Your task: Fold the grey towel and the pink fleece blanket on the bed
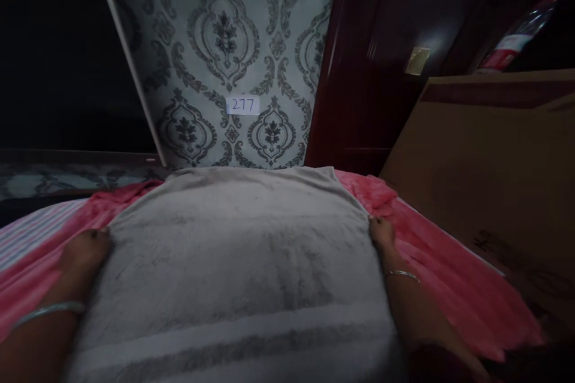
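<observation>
Two hands gripping grey towel [242, 263] edges, left hand [85, 251], right hand [381, 232], pink blanket [440, 275] beneath, cardboard box [489, 179] near right

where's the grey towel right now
In the head view the grey towel lies spread at centre on the pink blanket, the left hand and right hand at its side edges.

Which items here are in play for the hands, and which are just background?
In play: grey towel, left hand and right hand at its side edges, pink blanket beneath.
Background: cardboard box, 277 label, patterned wall, bottle.
</observation>
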